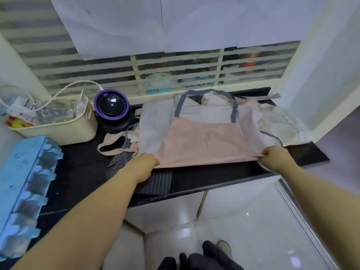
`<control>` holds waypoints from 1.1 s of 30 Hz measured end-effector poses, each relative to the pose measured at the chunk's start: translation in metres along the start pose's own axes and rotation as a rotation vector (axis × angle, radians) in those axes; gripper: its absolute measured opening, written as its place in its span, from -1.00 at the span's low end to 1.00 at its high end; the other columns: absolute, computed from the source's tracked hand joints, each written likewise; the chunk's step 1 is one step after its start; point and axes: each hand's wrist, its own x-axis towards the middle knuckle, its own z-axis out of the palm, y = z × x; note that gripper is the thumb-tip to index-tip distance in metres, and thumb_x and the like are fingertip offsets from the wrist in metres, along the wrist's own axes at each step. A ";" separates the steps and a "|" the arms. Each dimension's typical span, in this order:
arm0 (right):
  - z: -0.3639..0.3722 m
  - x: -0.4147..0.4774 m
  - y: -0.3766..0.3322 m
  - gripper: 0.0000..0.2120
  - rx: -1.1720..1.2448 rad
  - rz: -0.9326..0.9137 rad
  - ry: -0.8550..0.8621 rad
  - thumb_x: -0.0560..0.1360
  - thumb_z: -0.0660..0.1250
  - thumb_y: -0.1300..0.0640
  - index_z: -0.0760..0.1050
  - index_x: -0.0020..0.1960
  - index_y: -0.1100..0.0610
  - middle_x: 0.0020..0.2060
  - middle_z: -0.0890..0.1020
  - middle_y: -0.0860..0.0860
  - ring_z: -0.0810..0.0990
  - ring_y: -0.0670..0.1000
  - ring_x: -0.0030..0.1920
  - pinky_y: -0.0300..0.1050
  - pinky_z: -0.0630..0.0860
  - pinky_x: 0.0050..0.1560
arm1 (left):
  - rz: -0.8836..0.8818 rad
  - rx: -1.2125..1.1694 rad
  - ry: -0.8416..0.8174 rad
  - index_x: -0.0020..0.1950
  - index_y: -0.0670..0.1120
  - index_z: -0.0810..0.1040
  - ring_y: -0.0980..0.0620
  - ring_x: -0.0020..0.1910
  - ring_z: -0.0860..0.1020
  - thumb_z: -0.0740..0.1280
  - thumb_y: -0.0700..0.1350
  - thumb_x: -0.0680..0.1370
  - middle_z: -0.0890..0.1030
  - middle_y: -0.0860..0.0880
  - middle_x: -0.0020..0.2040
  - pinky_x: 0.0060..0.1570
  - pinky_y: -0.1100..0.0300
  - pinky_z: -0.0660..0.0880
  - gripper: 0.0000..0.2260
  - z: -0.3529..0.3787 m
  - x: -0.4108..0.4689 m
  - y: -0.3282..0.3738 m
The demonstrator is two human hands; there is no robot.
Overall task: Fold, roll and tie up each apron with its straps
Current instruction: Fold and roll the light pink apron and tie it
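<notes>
Both hands, left (145,161) and right (272,155), pinch pink apron (202,145) near edge.

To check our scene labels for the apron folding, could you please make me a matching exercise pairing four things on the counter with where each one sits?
Things:
1. pink fabric apron with grey straps
2. cream plastic basket
3. round black device with a purple rim
4. light blue plastic organiser

Places:
A. far left on the black counter, nearest the camera
B. between the basket and the apron
C. spread out, near edge gripped by the left hand and right hand
D. back left, under an arcing white cable

Pairs: 1-C, 2-D, 3-B, 4-A
</notes>
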 end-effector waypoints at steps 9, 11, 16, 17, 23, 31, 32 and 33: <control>-0.019 0.011 -0.014 -0.84 -0.417 0.015 0.298 0.41 0.29 0.26 0.56 -0.04 0.17 0.20 0.49 0.11 0.41 0.21 0.29 0.21 -0.19 0.47 | -0.185 0.022 -0.281 0.24 -0.24 0.46 -0.15 0.18 0.49 0.18 -0.30 0.57 0.49 -0.18 0.23 0.13 0.10 0.43 -0.75 -0.042 0.007 0.013; -0.038 0.019 -0.019 -0.91 -0.281 -0.188 0.589 0.36 0.30 0.37 0.55 -0.17 0.29 0.21 0.52 0.21 0.40 0.34 0.26 0.29 -0.17 0.48 | -0.257 0.056 -0.101 0.15 -0.18 0.51 -0.14 0.10 0.53 0.25 -0.27 0.54 0.54 -0.15 0.13 0.01 0.08 0.45 -0.80 -0.070 0.003 0.008; -0.053 0.015 -0.028 -0.86 -0.196 -0.344 0.724 0.40 0.22 0.39 0.54 -0.13 0.30 0.03 0.57 0.24 0.49 0.34 0.10 0.19 0.31 0.28 | -0.141 0.087 0.566 -0.03 -0.12 0.62 -0.17 -0.10 0.56 0.35 -0.36 0.39 0.62 -0.13 -0.10 -0.12 0.01 0.46 -0.77 -0.078 -0.016 -0.023; -0.050 0.012 -0.031 -0.84 -0.206 -0.252 0.486 0.42 0.22 0.36 0.55 -0.08 0.26 -0.04 0.57 0.20 0.51 0.30 0.06 0.09 0.43 0.09 | -0.125 0.079 0.415 0.02 -0.09 0.62 -0.14 -0.06 0.56 0.31 -0.34 0.44 0.61 -0.10 -0.05 -0.07 0.04 0.47 -0.76 -0.071 -0.018 -0.024; -0.015 -0.006 -0.024 -0.69 -0.473 0.038 -0.341 0.60 0.13 0.19 0.38 0.30 0.26 0.18 0.51 0.14 0.52 0.10 0.12 -0.16 0.41 0.01 | -0.149 0.053 -0.405 0.24 -0.25 0.49 -0.15 0.17 0.52 0.14 -0.32 0.57 0.51 -0.20 0.23 0.15 0.11 0.44 -0.72 -0.019 -0.014 -0.006; -0.001 0.003 -0.021 -0.79 -0.189 0.013 -0.494 0.49 0.30 0.15 0.50 0.12 0.16 -0.05 0.61 0.09 0.66 -0.05 -0.40 -0.16 0.58 -0.22 | -0.136 -0.264 -0.574 0.51 0.05 0.27 -0.02 0.44 0.28 0.33 0.00 0.49 0.28 0.03 0.49 0.43 0.04 0.22 -0.41 -0.032 0.011 0.005; 0.000 0.006 -0.022 -0.80 -0.161 -0.023 -0.464 0.48 0.33 0.13 0.54 0.08 0.14 -0.04 0.62 0.08 0.67 -0.02 -0.34 -0.15 0.58 -0.15 | -0.141 -0.296 -0.513 0.52 0.04 0.24 -0.02 0.45 0.28 0.35 0.02 0.48 0.26 0.03 0.50 0.43 0.03 0.23 -0.38 -0.029 0.017 0.007; 0.003 0.009 -0.024 -0.81 -0.133 -0.064 -0.437 0.46 0.36 0.09 0.58 0.04 0.14 -0.03 0.63 0.07 0.67 0.02 -0.23 -0.15 0.56 -0.10 | -0.141 -0.312 -0.439 0.52 0.03 0.23 -0.04 0.44 0.29 0.35 0.01 0.48 0.26 0.00 0.50 0.42 0.03 0.25 -0.37 -0.026 0.022 0.010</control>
